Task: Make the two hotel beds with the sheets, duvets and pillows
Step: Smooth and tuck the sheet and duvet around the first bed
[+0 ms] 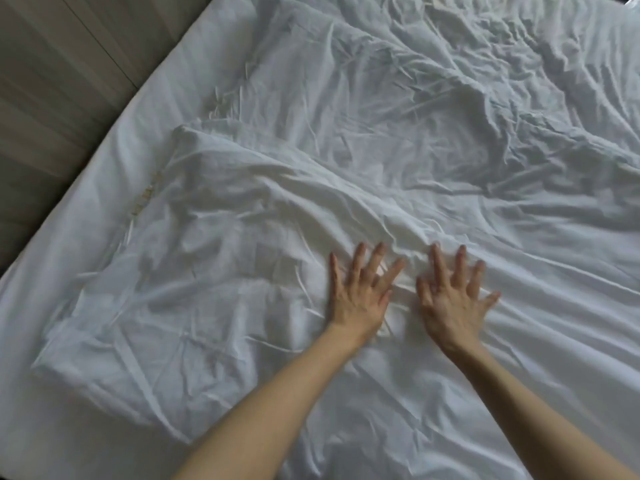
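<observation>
the duvet (242, 220) is white and heavily creased. it is spread over most of the bed (41, 261) and runs out of view at 12, 3 and 6 o'clock. its near part is flatter, with long thin creases. toward 1 o'clock the cloth bunches into deep, tangled ridges. one corner sits at about 10 o'clock from centre and another at 8 o'clock, and the edge between them lies loosely on the sheet (97, 209). along that edge, near the upper corner, runs a short row of small yellowish marks (147, 194). they are too blurred to tell whether they are writing, stitching or a stain. a raised fold crosses the duvet from the upper corner down toward the hands.

the sheet is white and smoother, showing as a curved band along the bed's side from 7 o'clock up to 11 o'clock.

the left hand (358, 296) and right hand (450, 303) lie palm down on the duvet just below centre, at about 5 o'clock, side by side and slightly apart. both are flat with fingers straight and spread, pressing the cloth and gripping nothing. bare forearms (277, 393) reach in from 6 and 5 o'clock.

past the sheet, at 10 o'clock, stands a beige panelled wall (52, 81), blurred.
</observation>
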Demonstrator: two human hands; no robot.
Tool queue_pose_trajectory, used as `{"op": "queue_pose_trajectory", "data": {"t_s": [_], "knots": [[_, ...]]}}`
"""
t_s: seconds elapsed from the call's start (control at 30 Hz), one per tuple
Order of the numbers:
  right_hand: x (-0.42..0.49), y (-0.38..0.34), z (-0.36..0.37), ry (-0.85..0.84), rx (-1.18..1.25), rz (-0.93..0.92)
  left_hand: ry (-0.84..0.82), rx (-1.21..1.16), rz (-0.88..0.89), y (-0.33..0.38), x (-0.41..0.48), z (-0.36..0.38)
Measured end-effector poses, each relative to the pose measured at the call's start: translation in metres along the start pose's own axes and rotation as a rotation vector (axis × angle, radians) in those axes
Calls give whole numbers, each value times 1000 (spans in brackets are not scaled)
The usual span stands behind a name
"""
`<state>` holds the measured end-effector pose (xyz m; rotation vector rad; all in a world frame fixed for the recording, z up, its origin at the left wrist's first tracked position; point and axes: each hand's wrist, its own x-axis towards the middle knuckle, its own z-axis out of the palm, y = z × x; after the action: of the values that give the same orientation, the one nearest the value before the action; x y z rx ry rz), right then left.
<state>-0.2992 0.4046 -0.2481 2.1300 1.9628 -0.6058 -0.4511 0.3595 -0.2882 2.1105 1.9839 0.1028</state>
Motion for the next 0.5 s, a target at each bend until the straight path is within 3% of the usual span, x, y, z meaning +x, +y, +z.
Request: {"op": "queue_pose_trajectory", "data": {"t_s": [0.1, 0.3, 0.4, 0.5], "knots": [[2, 29, 1, -42, -60, -14, 70, 47, -3, -56, 11, 6], [6, 33, 6, -53, -81, -11, 99, 56, -633, -198, 47, -35], [1, 16, 5, 11, -28, -21, 178, -60, -793, -195, 57, -50], [-3, -1, 7, 93, -3, -97, 306, -105, -660, -139, 46, -48]]}}
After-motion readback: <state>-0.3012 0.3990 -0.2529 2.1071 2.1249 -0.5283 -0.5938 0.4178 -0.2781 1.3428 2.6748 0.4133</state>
